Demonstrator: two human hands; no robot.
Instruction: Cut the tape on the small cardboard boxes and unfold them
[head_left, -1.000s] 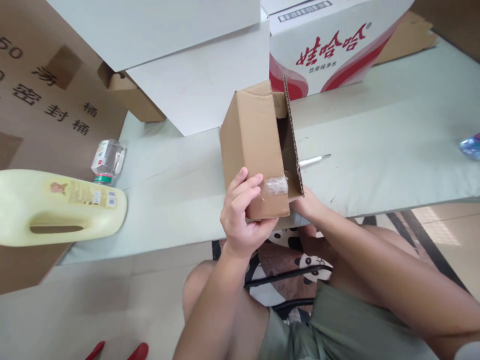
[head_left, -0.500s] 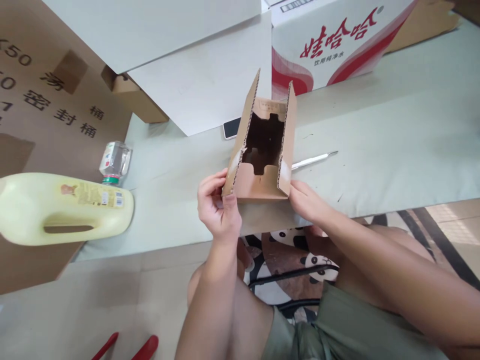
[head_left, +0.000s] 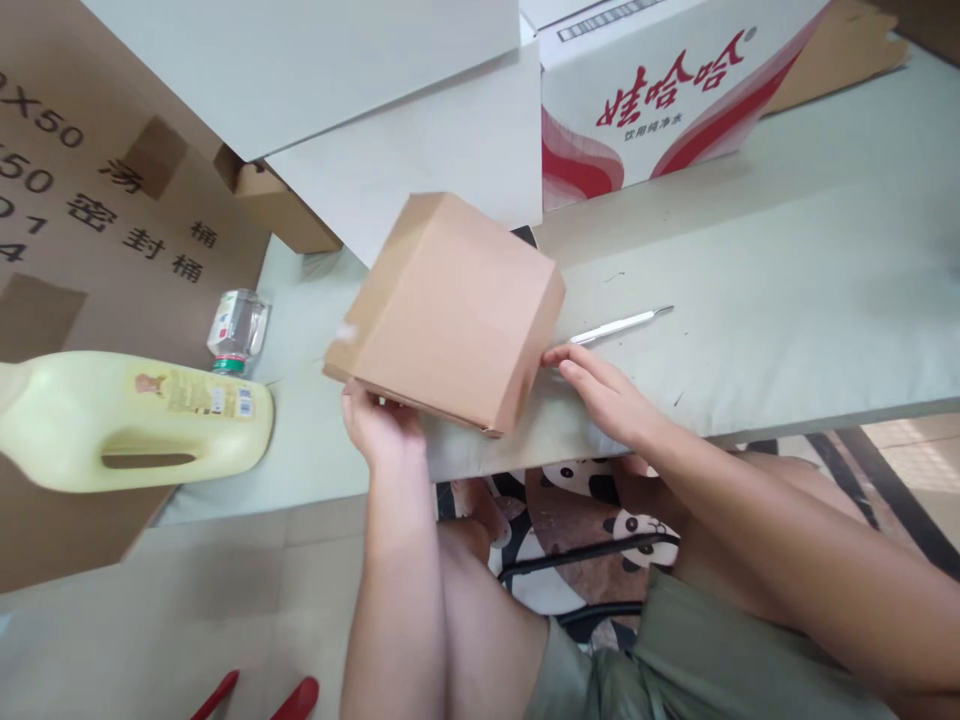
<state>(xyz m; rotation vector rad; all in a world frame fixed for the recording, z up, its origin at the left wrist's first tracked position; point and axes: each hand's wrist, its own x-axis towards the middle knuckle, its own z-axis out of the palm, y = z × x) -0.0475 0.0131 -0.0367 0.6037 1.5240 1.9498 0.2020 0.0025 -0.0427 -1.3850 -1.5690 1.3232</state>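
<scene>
A small brown cardboard box (head_left: 454,310) is tilted over the table's front part, a broad plain face turned up and its opening out of sight. My left hand (head_left: 382,420) grips its lower left edge, the fingers partly hidden underneath. Just off the box's lower right side is my right hand (head_left: 604,395), fingers stretched out and holding nothing; whether a fingertip brushes the cardboard I cannot tell. Beyond those fingers lies a slim white pen-like tool (head_left: 619,326) with a thin metal tip. Behind the box, a dark corner of a phone (head_left: 525,236) peeks out.
White cartons (head_left: 420,150) and a red-and-white carton (head_left: 660,110) stand along the back of the pale green table (head_left: 810,280). To the left are a yellow jug (head_left: 67,420), a clear bottle with a green cap (head_left: 238,330) and a large printed carton (head_left: 45,260).
The box has been turned and tipped left, so its opening no longer shows. My left hand has shifted left with it. My right hand has come off the box's near right corner.
</scene>
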